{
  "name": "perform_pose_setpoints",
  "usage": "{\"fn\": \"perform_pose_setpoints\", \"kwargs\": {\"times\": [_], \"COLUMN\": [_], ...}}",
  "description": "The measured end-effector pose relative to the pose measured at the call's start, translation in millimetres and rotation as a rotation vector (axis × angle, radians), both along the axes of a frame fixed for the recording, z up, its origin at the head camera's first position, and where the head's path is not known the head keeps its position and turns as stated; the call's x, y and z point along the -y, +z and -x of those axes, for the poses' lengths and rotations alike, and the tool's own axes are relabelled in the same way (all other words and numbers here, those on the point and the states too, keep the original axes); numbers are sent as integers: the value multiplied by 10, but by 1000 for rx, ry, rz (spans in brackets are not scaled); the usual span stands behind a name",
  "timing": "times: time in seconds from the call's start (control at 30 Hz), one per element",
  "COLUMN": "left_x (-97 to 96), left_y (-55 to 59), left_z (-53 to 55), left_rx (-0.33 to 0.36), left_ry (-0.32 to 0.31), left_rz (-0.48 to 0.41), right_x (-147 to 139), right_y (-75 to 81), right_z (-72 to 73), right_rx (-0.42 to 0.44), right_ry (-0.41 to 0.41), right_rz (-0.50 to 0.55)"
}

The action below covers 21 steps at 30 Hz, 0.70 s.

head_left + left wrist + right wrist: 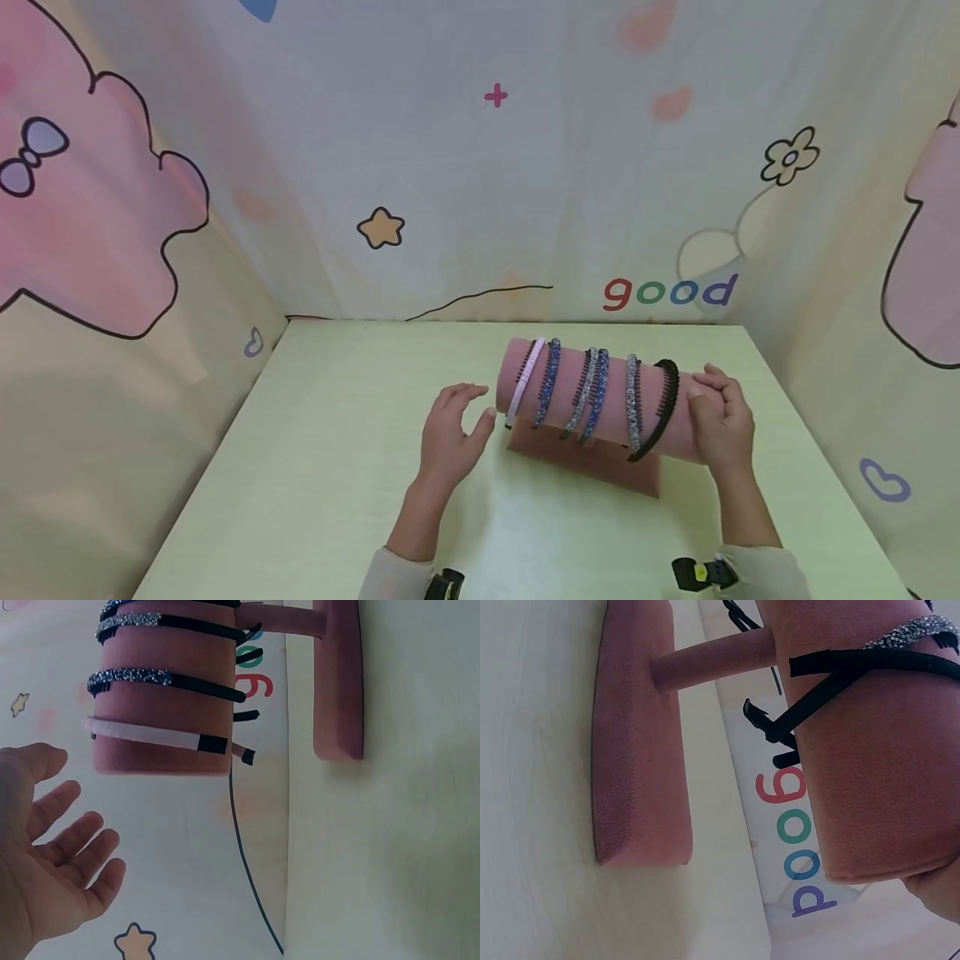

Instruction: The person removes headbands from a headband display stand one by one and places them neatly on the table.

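Observation:
A pink velvety headband stand, a padded roll on a post and flat base, stands on the table and slants down to the right. Around the roll sit several toothed headbands: a pale lilac one at the left end, glittery blue and silver ones along the middle, and a black one toward the right. My right hand grips the roll's right end, thumb on the front. Just off the left end my left hand is held with loosely bent fingers, touching nothing; the left wrist view shows its palm empty.
The pale green table extends around the stand. A printed cloth with hearts, stars and the word "good" rises behind the table and on both sides.

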<state>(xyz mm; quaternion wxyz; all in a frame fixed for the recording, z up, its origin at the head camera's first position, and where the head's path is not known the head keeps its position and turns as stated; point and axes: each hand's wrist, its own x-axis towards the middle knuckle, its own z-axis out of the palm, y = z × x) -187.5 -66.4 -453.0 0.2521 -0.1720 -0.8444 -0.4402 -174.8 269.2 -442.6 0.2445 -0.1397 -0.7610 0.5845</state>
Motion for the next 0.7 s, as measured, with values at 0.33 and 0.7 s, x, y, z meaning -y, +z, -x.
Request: {"fn": "perform_pose_setpoints", "kwargs": {"times": [0.33, 0.7], "left_x": [-80, -68], "left_y": [125, 205], "left_z": [78, 264], "left_rx": [0, 0], "left_ry": [-100, -183], "left_rz": [45, 66], "right_x": [6, -3], "right_y": [-34, -42], "right_z": [-11, -9], "right_rx": [-26, -9], "right_ry": [-11, -6], "right_rz": [-44, -10]}}
